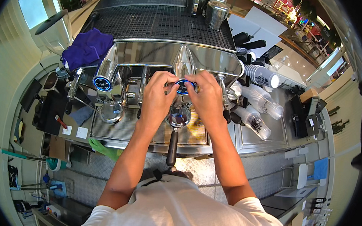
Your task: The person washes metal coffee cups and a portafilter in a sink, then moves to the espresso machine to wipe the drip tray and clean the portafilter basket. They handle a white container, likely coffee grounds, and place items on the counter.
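Both hands are at the round, blue-lit button panel [184, 87] on the right group head of a chrome espresso machine [147, 53]. My left hand [158, 95] touches the panel's left side with thumb and fingertips; my right hand [204, 94] does the same on its right. Neither hand clearly grips anything. Below them a portafilter [172, 144] sits in the group head, its black handle pointing towards me. A second blue-lit panel [102, 84] is on the left group head. Steam wands [75, 84] hang at either end of the machine. Beneath lies the metal drip tray [119, 130].
A purple cloth [88, 48] drapes the machine's left corner. Steel pitchers [216, 14] stand on its top. At right, stacks of plastic cups [258, 100] and paper cups [262, 76] lie sideways. A clear grinder hopper [55, 33] stands at left. A green cloth [103, 148] hangs at the counter edge.
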Motion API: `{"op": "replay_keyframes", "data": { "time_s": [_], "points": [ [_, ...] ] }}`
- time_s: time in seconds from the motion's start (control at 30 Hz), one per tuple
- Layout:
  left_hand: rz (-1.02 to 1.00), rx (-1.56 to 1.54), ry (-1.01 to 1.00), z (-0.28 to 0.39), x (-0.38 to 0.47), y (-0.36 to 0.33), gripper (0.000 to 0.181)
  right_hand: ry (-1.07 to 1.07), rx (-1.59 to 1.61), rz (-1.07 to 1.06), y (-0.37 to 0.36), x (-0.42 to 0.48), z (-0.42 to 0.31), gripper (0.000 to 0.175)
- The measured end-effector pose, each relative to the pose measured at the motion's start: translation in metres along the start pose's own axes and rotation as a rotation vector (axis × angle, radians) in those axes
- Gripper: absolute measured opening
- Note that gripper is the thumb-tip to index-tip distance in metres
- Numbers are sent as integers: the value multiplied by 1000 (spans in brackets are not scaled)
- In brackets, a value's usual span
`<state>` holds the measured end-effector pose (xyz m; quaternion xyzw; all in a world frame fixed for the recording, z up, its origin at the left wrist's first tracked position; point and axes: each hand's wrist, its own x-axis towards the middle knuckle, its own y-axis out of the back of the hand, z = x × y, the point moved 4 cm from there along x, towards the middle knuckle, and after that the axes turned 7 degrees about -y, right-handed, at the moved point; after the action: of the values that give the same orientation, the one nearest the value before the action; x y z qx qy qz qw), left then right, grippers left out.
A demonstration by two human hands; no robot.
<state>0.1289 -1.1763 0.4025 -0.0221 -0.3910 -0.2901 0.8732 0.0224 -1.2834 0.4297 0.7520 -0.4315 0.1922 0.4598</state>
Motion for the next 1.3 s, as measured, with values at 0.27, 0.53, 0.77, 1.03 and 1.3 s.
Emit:
{"op": "replay_keyframes", "data": {
  "time_s": [0.27,0.53,0.77,1.03,1.3],
  "points": [
    [-23,6,57,1,-2,2,23,43,12,56,-2,-6,-1,21],
    [-51,87,-15,14,-10,2,37,-51,76,-64,6,-8,-7,36],
    [-225,-56,-318,61,-82,18,35,-143,119,55,43,-115,-25,53],
    [-817,-649,-301,30,-187,40,33,-800,-261,436,30,-355,-102,45],
    [-1565,-759,-251,59,-333,88,37,-1552,-338,793,-83,-546,-386,41]
  ]
}}
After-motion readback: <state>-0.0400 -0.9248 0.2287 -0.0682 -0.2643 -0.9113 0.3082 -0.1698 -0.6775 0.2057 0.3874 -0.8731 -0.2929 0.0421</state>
